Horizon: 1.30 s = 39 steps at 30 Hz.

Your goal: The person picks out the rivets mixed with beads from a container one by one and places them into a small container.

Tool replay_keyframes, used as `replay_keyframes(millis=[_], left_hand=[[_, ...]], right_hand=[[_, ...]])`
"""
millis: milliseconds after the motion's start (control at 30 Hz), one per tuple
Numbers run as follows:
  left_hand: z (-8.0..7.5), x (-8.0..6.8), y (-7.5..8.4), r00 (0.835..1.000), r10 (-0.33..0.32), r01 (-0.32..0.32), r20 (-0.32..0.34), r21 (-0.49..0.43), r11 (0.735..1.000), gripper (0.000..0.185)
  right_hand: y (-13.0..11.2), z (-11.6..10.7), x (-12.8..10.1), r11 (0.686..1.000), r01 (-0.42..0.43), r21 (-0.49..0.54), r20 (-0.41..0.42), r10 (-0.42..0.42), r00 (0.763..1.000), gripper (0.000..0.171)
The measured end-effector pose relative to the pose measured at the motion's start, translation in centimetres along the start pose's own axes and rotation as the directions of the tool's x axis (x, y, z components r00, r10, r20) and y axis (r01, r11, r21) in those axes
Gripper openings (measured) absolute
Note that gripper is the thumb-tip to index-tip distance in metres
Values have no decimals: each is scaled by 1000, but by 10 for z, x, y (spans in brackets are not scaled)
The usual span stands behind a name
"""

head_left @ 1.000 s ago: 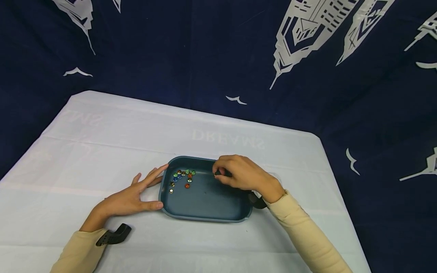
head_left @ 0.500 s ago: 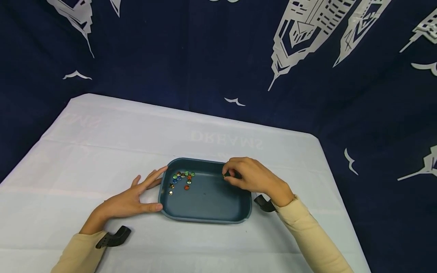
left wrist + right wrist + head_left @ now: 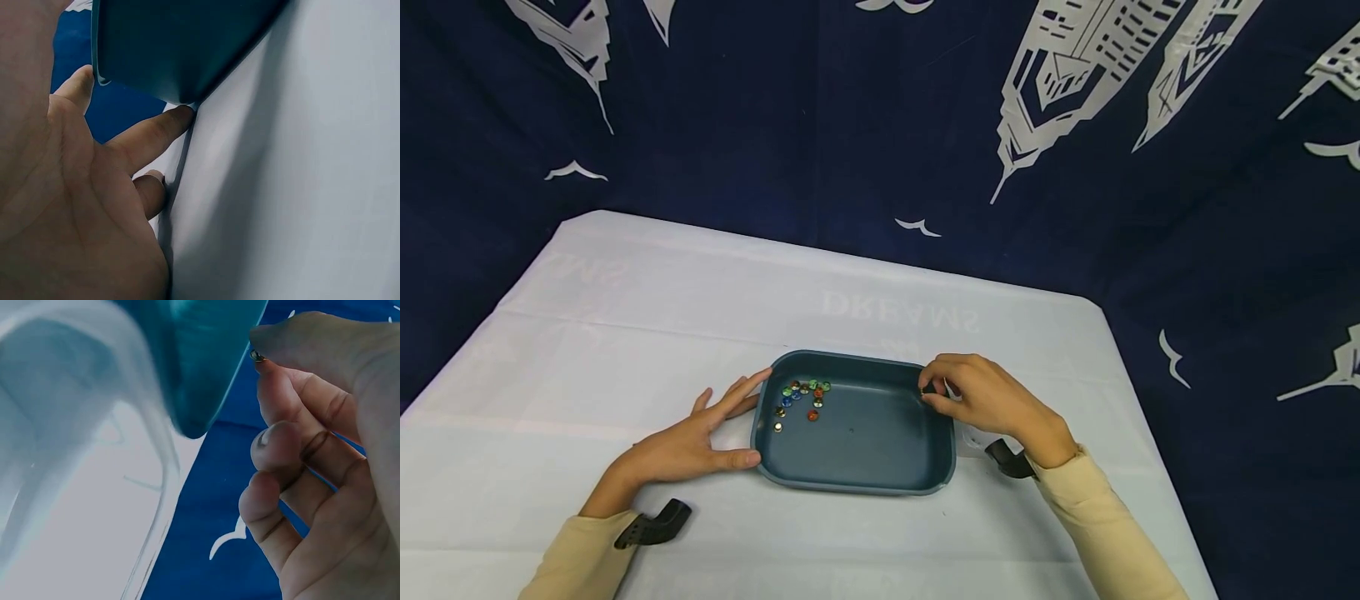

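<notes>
A blue-grey tray [image 3: 865, 450] lies on the white-covered table with several coloured glass marbles [image 3: 813, 414] grouped in its left part. My left hand [image 3: 692, 442] is at the tray's left end, fingers spread and fairly straight; in the left wrist view its fingertips [image 3: 182, 115] meet the tray's edge. Above the tray's far right corner is my right hand [image 3: 981, 396]. It pinches one small marble [image 3: 257, 355] between thumb and forefinger, mostly hidden by the fingertips in the right wrist view. The other fingers of that hand are loosely curled.
A clear plastic container [image 3: 144, 406] stands right of the tray, largely hidden beneath my right hand in the head view. Each wrist carries a black camera mount [image 3: 655, 523]. Behind the table hangs a dark blue cloth [image 3: 760, 125] with white printed shapes.
My right hand has moved rightward across the tray to its far right corner, still pinching the marble. The left hand and the marbles in the tray have stayed put.
</notes>
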<state>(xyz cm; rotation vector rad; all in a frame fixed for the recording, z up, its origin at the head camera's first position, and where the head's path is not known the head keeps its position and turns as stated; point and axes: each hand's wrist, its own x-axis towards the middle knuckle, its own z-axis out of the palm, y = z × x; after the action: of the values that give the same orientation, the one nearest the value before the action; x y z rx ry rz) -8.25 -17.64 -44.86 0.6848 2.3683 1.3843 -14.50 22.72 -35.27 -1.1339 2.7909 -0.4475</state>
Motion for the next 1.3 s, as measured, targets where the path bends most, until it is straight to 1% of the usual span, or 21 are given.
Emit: replay_keyframes(millis=[233, 467, 800, 1300], left_hand=[[1, 1, 0, 1000, 2, -2, -5, 7, 1000, 101], [1, 0, 0, 1000, 3, -3, -5, 9, 1000, 100], [1, 0, 0, 1000, 5, -5, -9, 9, 1000, 100], [1, 0, 0, 1000, 2, -2, -5, 0, 1000, 100]], right_hand=[[8, -3, -12, 1000, -1, 12, -32, 1, 999, 12], [15, -9, -24, 999, -37, -1, -53, 37, 998, 8], [26, -12, -41, 997, -69, -26, -81, 67, 994, 8], [35, -13, -57, 993, -102, -58, -72, 98, 993, 8]])
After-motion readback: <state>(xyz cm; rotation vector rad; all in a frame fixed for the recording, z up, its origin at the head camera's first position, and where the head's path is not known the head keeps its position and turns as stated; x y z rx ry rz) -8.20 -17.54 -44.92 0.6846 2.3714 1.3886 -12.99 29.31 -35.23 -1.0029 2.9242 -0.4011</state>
